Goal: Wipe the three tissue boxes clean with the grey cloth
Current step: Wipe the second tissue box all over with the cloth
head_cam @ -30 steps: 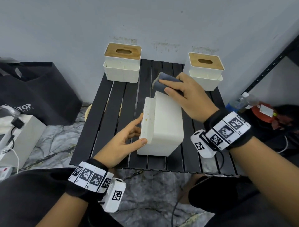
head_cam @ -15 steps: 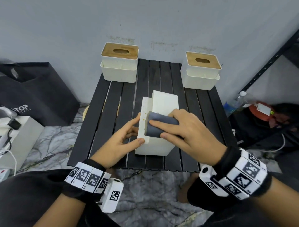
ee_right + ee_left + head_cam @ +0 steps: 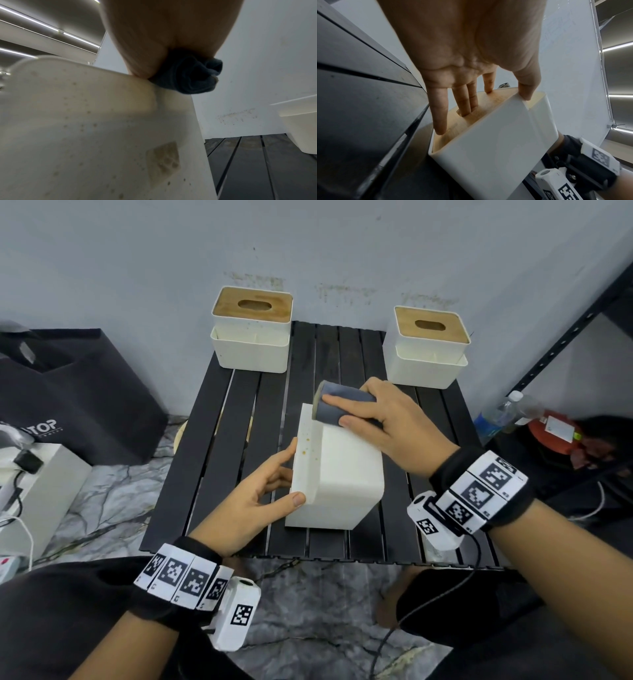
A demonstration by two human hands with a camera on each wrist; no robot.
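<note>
Head view: your right hand (image 3: 394, 426) grips the rolled grey cloth (image 3: 342, 405) against the far top edge of the tissue box (image 3: 342, 474), which lies on its side in the middle of the worktop (image 3: 219, 446).
White box, brown specks along its left rim; your left hand (image 3: 253, 501) braces it, thumb on the near corner. Left wrist view alone shows straight fingers (image 3: 439, 115) pressing its wooden lid (image 3: 494, 98), two dipping into the slot; right wrist view shows more specks on the face below your palm.

A makeshift work corner, storeroom-like: low slatted table (image 3: 219, 446) on marbled floor (image 3: 102, 508), metal shelving (image 3: 561, 337) at right, black bag (image 3: 78, 405) at left.
</note>
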